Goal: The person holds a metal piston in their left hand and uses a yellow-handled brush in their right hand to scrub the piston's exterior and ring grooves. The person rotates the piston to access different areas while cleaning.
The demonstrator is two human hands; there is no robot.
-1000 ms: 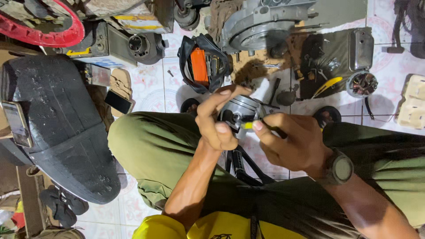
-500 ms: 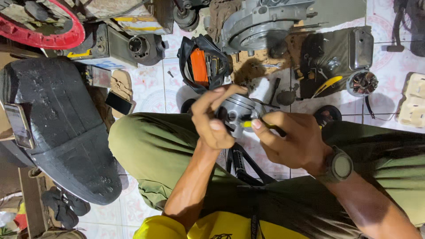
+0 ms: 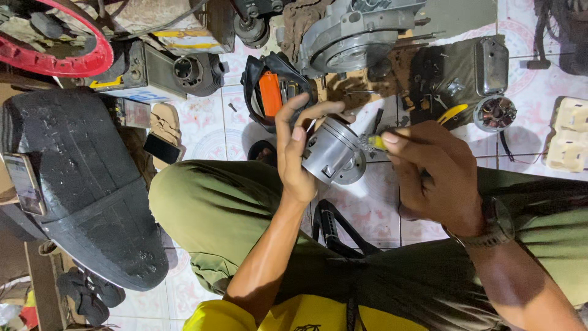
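The left hand [image 3: 297, 153] is clamped on a grey cylindrical metal piston [image 3: 334, 153] held above the lap, the right hand [image 3: 429, 171] is closed on a small yellow-handled brush [image 3: 375, 142] whose bristles touch it, and a black pouch [image 3: 272, 92] on the tiled floor [image 3: 208, 132] holds an orange tool [image 3: 270, 94]

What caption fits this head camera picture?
Left hand holds a metal piston while right hand works a small yellow-handled brush against it.
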